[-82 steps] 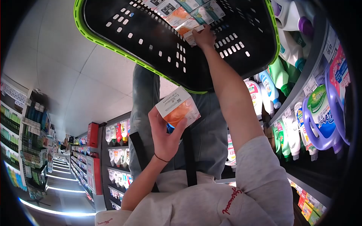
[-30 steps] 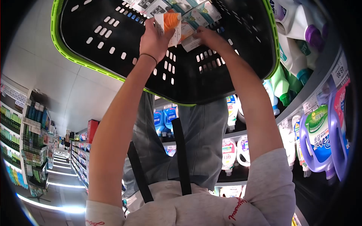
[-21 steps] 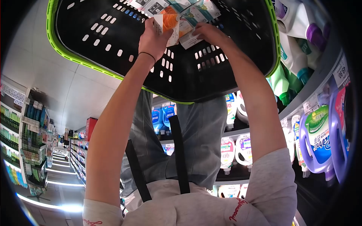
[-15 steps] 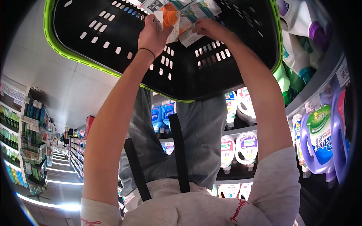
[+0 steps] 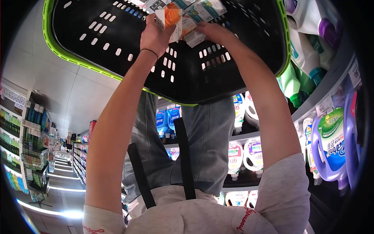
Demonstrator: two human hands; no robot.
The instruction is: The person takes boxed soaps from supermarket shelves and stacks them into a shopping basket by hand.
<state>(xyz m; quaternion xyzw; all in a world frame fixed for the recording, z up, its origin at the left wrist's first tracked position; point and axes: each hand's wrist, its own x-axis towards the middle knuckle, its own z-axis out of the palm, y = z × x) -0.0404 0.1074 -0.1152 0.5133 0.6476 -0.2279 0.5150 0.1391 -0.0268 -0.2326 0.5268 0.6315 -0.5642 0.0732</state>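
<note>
My left hand (image 5: 155,38), with a dark band at its wrist, is closed around a white box with an orange picture (image 5: 171,17) inside the black basket. My right hand (image 5: 216,32) is at the pile's right side, its fingers curled at the edge of a small white box (image 5: 194,38); its fingertips are partly hidden. Just above it lie white and teal boxes (image 5: 205,10) at an angle. A white box with a printed code (image 5: 157,5) shows beyond my left hand. The black basket (image 5: 187,70) has slotted walls and a green rim.
Shelves to the right hold white jugs with purple caps (image 5: 311,19), green bottles (image 5: 290,84) and a purple-handled detergent jug (image 5: 330,144). More detergent bottles (image 5: 255,154) stand behind my legs (image 5: 206,144). Stocked shelves (image 5: 33,136) line the left, beside the pale floor (image 5: 74,89).
The orange-pictured box and my left hand have shifted slightly left and up. My right hand has moved a little left, its fingers now further in against the boxes.
</note>
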